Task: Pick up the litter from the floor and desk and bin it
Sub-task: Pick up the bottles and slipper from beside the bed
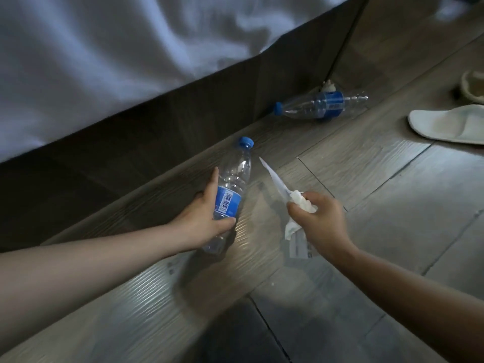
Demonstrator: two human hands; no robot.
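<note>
- Clear plastic bottle with blue cap and blue label, gripped round the middle by the left hand, cap end pointing towards the bed base.
- Left fingers stretched along the far side of the bottle, thumb curled across the label on the near side; bottle low against the wooden floor, contact with the boards impossible to tell.
- Crumpled white tissue clenched in the right hand, one loose end hanging out below the fist.
- Thin white paper strip caught in the same grip, sticking up and away from the knuckles, its tip near the gripped bottle's neck but apart from it.
- Right fingers curled tight round both tissue and strip; hand raised above the floor, just right of the left hand.
- Second bottle, clear with a blue cap and blue label, lying on its side on the floor against the corner of the bed base, well apart from both hands.
- Small pale object just behind that bottle, too blurred to name.
- White slipper flat on the floor at the right edge; part of a beige one beyond it.
- Rumpled white sheet on the bed above the dark base.
</note>
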